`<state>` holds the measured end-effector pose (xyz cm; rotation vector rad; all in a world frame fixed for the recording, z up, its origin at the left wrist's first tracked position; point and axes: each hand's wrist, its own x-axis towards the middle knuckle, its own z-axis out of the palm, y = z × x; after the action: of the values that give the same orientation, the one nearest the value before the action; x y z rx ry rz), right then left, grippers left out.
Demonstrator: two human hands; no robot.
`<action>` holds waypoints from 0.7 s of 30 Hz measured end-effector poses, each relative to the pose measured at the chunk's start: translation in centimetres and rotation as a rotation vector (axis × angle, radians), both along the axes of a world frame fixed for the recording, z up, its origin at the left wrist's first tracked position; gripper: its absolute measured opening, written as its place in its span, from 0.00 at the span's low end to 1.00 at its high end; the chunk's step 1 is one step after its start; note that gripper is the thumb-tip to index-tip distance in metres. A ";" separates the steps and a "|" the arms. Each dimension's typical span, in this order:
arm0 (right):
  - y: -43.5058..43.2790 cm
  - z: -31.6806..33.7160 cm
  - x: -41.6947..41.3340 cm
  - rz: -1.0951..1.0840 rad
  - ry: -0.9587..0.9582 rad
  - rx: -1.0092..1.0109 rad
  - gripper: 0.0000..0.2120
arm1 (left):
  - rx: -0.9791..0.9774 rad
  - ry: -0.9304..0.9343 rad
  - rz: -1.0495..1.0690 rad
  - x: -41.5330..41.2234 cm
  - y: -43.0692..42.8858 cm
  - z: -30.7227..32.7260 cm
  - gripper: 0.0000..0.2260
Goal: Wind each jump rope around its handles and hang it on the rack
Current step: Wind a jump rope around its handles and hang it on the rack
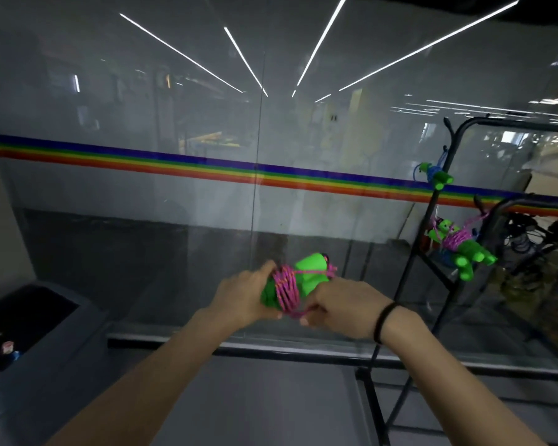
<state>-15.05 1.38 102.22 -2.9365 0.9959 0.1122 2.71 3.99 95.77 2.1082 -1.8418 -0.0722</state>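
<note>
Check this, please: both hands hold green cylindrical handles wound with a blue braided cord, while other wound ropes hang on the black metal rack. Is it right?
One error: in the head view the braided cord on the green cylindrical handles is pink, not blue. The rest holds.

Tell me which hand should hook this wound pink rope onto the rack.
Probably the right hand: it pinches the loose end of the pink rope and is nearer the rack on the right. The left hand grips the green handles.
</note>
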 end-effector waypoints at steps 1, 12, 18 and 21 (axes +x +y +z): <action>0.2 0.5 0.0 0.017 -0.007 -0.019 0.11 | 0.033 -0.097 -0.015 -0.3 0.1 -0.1 0.33; -6.8 -2.0 -0.3 0.088 -0.610 0.541 0.09 | 0.141 0.259 -0.563 -1.7 1.1 0.1 0.25; -9.2 -6.9 -1.1 -0.159 -0.754 0.640 0.08 | 0.004 0.868 -0.449 -1.6 1.0 0.9 0.19; -9.2 -7.9 -0.8 -0.178 -0.799 0.372 0.29 | -0.070 1.092 -0.327 -1.5 0.3 0.6 0.12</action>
<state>-15.80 -7.79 94.36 -2.2006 0.9391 -0.7292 1.20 4.31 96.41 1.2222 -1.3874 -0.9919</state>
